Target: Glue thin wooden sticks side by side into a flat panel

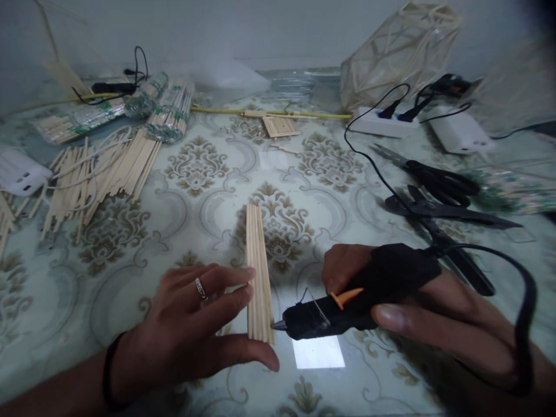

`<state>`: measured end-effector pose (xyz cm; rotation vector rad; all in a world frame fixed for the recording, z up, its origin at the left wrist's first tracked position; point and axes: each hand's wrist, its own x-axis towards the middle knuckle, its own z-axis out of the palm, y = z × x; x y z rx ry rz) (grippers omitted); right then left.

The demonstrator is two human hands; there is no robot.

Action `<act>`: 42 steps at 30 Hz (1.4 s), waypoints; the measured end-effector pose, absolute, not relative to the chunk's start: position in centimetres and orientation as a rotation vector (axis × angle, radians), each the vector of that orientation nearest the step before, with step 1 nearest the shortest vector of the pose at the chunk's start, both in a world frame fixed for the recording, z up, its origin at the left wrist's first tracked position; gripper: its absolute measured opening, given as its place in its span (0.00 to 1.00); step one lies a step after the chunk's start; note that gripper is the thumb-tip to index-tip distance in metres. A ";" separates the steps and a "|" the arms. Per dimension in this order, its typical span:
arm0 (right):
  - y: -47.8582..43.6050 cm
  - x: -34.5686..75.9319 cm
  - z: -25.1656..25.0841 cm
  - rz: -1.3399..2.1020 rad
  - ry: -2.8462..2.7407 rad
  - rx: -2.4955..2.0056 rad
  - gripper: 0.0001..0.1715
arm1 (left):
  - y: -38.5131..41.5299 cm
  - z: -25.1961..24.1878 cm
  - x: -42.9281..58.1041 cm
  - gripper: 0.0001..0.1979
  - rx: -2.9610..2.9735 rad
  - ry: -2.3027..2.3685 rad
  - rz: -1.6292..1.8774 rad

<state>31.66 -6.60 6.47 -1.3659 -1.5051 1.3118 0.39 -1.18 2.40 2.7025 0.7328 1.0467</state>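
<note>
A small panel of wooden sticks (258,272) laid side by side lies on the patterned table in front of me. My left hand (195,324) lies flat beside it, fingers stretched out and touching its left edge, thumb under its near end. My right hand (434,318) grips a black hot glue gun (356,304) with an orange trigger. The gun's nozzle points left and touches the panel's lower right edge. Its black cord (521,307) loops off to the right.
Loose and bagged wooden sticks (108,168) are heaped at the left. Black scissors (434,182) and pliers lie at the right, near a white power strip (382,123). A stick-built lantern frame (399,52) stands at the back. Another small stick panel (280,125) lies farther away.
</note>
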 end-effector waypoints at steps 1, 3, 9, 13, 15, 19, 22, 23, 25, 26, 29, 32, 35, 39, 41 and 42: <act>-6.8 31.6 6.5 1.293 -1.492 -1.385 0.25 | -1.2 2.4 0.3 0.24 2.710 0.722 1.056; -7.0 31.7 6.3 1.255 -1.466 -1.426 0.25 | -1.1 2.3 0.2 0.26 2.730 0.698 1.074; -6.7 32.7 5.4 1.250 -1.551 -1.413 0.24 | -1.4 2.1 0.2 0.24 2.744 0.742 1.054; -6.7 33.1 5.0 1.131 -1.595 -1.444 0.19 | -1.6 2.1 0.2 0.25 2.737 0.743 1.036; -6.9 32.9 4.8 1.053 -1.573 -1.493 0.22 | -1.6 2.1 0.2 0.25 2.737 0.739 1.034; -7.1 32.6 4.0 0.951 -1.570 -1.535 0.25 | -1.6 2.0 0.2 0.25 2.742 0.760 1.034; -6.9 33.2 2.7 0.830 -1.657 -1.516 0.24 | -1.5 2.1 0.4 0.25 2.745 0.760 1.028; -6.8 33.6 2.2 0.788 -1.686 -1.499 0.23 | -1.5 2.1 0.4 0.25 2.746 0.759 1.029; -6.6 34.2 1.3 0.735 -1.738 -1.457 0.21 | -1.5 2.2 0.4 0.24 2.750 0.758 1.025; -6.5 34.4 1.0 0.713 -1.735 -1.473 0.20 | -1.5 2.1 0.3 0.24 2.752 0.756 1.019; -6.0 34.6 0.8 0.647 -1.763 -1.492 0.19 | -1.7 2.1 0.1 0.25 2.743 0.757 1.009; -5.2 33.8 1.7 0.612 -1.794 -1.447 0.18 | -1.7 2.2 0.0 0.25 2.723 0.777 0.982; -4.4 33.0 2.6 0.691 -1.771 -1.478 0.15 | -1.5 2.4 0.4 0.26 2.746 0.751 0.975; -3.9 32.5 2.8 0.704 -1.775 -1.488 0.18 | -1.3 2.4 0.6 0.24 2.794 0.724 0.957; -3.7 32.5 2.6 0.694 -1.786 -1.485 0.19 | -1.7 2.1 0.2 0.25 2.791 0.688 0.992; -3.6 32.4 2.5 0.693 -1.796 -1.484 0.19 | -2.0 1.9 -0.2 0.26 2.796 0.696 0.975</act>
